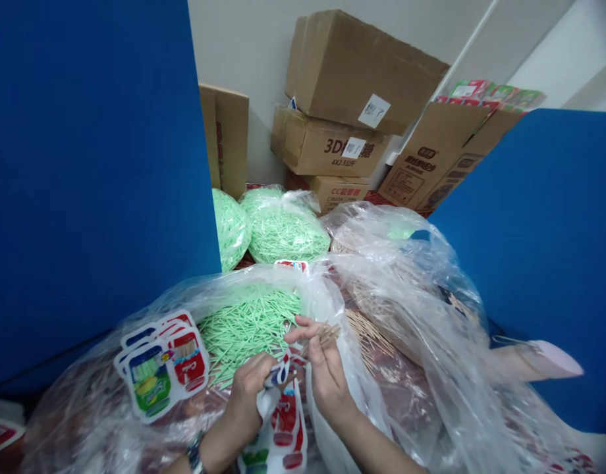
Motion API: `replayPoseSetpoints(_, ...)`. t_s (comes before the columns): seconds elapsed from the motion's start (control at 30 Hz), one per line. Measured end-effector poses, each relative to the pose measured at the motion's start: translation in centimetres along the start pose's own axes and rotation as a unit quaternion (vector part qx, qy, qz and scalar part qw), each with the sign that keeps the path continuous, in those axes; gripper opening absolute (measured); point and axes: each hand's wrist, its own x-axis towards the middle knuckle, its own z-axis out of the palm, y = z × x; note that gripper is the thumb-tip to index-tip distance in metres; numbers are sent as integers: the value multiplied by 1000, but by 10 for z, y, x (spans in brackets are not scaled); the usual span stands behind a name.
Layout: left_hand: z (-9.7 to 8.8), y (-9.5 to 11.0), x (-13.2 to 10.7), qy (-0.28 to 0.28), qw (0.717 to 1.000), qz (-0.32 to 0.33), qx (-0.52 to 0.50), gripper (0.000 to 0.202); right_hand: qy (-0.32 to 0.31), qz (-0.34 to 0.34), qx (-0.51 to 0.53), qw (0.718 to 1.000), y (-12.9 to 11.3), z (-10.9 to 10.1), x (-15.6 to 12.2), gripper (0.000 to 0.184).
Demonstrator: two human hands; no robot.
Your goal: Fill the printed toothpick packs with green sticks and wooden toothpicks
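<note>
My left hand (pixel 246 388) is closed on a small printed plastic pouch (pixel 284 368), its opening turned toward the other hand. Between the fingers of my right hand (pixel 329 375) is a bunch of thin brown sticks (pixel 329 334), held right at the pouch's mouth. How far any sticks reach inside is hidden. Light green sticks (pixel 253 319) lie in a heap on clear plastic just beyond my hands. Loose brown sticks (pixel 369 336) are to the right. Flat printed pouches (pixel 167 365) lie fanned out on the left, and more pouches (pixel 286 438) sit under my wrists.
Tied bags of green sticks (pixel 288 234) stand behind the heap. Crumpled clear plastic bags (pixel 412 289) cover the right side. Cardboard boxes (pixel 352 72) are stacked at the wall, with an open carton (pixel 431 161) beside them. Blue panels (pixel 100 164) flank both sides.
</note>
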Motion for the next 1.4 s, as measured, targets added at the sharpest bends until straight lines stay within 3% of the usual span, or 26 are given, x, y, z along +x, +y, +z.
replayPoseSetpoints(0.33,-4,3,-2,-6,999,30,25,20,30,-113,-94,989,5,-5,1,24)
replayPoseSetpoints(0.6,-2,1,-2,-1,1000,16,10,20,6,-75,-97,992,14,1,-4,23)
replayPoseSetpoints(0.7,-7,2,0,1,1000,30,5,20,-35,-60,-110,992,17,-3,-4,21)
replayPoseSetpoints(0.77,-10,3,0,-5,1000,29,2,21,-71,-59,-116,989,16,-10,-2,32)
replayPoseSetpoints(0.87,-14,3,1,-25,1000,3,-17,26,-84,-69,-105,989,13,-21,3,55)
replayPoseSetpoints(0.93,-15,3,3,-31,998,-23,-38,29,-115,-91,-140,979,10,-24,5,52)
replayPoseSetpoints(1.03,-14,3,5,-28,995,-62,-71,31,-199,-166,-228,939,9,-22,6,47)
replayPoseSetpoints(1.13,-14,0,4,-26,987,-123,-104,29,-189,-191,-248,931,14,-21,6,45)
replayPoseSetpoints(1.27,-17,-10,-6,-57,959,-193,-199,21,-196,-167,-242,936,16,-28,5,30)
replayPoseSetpoints(1.4,-19,-19,-23,-109,957,-196,-182,21,-283,-64,-243,926,12,-31,-1,19)
